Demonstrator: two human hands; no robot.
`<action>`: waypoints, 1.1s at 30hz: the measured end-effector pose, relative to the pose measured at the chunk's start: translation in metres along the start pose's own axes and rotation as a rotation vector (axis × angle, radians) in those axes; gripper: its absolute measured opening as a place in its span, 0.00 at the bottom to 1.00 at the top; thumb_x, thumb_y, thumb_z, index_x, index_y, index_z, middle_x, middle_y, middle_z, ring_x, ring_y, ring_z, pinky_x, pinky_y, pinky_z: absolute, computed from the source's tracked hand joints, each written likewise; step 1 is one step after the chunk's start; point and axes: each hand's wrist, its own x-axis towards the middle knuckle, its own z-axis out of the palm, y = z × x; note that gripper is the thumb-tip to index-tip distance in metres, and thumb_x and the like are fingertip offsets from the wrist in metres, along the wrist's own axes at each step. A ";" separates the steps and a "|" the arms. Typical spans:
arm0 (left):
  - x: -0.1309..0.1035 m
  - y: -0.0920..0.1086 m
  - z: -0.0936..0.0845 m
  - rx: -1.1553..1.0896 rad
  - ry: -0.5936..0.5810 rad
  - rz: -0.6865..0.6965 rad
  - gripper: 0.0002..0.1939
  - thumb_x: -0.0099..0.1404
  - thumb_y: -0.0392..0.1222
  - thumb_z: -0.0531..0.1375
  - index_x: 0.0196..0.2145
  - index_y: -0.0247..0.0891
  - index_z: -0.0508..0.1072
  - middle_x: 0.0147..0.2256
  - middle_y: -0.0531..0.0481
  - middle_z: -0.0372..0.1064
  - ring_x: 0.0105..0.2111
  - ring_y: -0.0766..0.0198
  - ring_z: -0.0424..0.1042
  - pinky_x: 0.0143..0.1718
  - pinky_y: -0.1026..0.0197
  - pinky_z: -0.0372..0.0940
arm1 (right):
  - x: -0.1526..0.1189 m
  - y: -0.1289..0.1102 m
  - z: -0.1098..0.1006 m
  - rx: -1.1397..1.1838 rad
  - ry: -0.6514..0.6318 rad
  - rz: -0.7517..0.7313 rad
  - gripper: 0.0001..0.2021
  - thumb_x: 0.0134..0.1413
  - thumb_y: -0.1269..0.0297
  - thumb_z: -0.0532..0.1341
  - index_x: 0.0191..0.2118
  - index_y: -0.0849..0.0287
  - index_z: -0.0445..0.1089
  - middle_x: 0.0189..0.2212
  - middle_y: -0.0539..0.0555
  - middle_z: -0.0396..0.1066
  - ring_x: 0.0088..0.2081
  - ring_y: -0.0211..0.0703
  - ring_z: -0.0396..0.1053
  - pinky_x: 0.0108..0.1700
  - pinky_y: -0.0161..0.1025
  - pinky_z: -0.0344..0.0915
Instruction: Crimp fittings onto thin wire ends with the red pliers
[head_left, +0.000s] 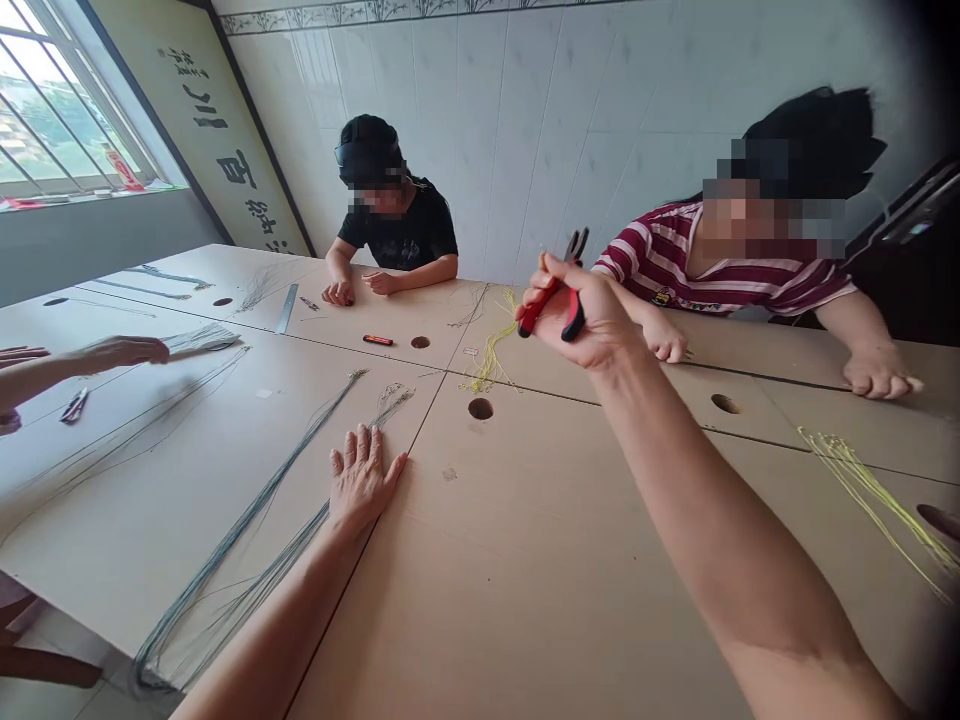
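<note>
My right hand (577,305) is raised above the table, closed around a pair of pliers (553,300) with red and black handles. The jaws point up and away from me. A small thing may be pinched at my fingertips, too tiny to make out. My left hand (364,475) lies flat on the tabletop, fingers spread, over a bundle of thin grey-green cords (296,540). The looped ends (394,400) of that bundle stick out past my fingers. Just left of it runs a second grey-green bundle (255,515).
Yellow cords lie in a cluster (491,355) at the middle and another (877,485) at the right. A red-and-black box cutter (378,340) and a ruler (286,309) rest farther back. Two people sit opposite; another person's hand (124,350) reaches in at left. Round holes (481,408) pierce the tabletop.
</note>
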 end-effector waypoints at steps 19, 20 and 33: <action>0.008 0.021 -0.036 -0.103 0.355 0.245 0.35 0.68 0.49 0.49 0.68 0.31 0.47 0.70 0.34 0.35 0.70 0.46 0.28 0.65 0.36 0.28 | -0.103 0.034 -0.087 -0.221 0.123 0.083 0.16 0.38 0.57 0.73 0.21 0.58 0.67 0.20 0.46 0.58 0.25 0.35 0.56 0.33 0.38 0.59; 0.009 0.031 -0.055 -0.131 0.365 0.266 0.33 0.68 0.49 0.51 0.67 0.34 0.51 0.69 0.34 0.38 0.70 0.44 0.30 0.64 0.34 0.29 | -0.104 0.040 -0.087 -0.220 0.108 0.096 0.16 0.39 0.57 0.72 0.20 0.58 0.66 0.20 0.46 0.58 0.26 0.35 0.56 0.34 0.38 0.59; -0.012 0.154 -0.184 -0.958 -0.130 0.678 0.10 0.64 0.46 0.61 0.42 0.49 0.78 0.40 0.53 0.77 0.39 0.60 0.75 0.37 0.58 0.70 | -0.117 0.042 -0.062 -0.138 0.043 0.174 0.14 0.45 0.58 0.69 0.21 0.57 0.66 0.19 0.46 0.56 0.27 0.38 0.57 0.32 0.38 0.55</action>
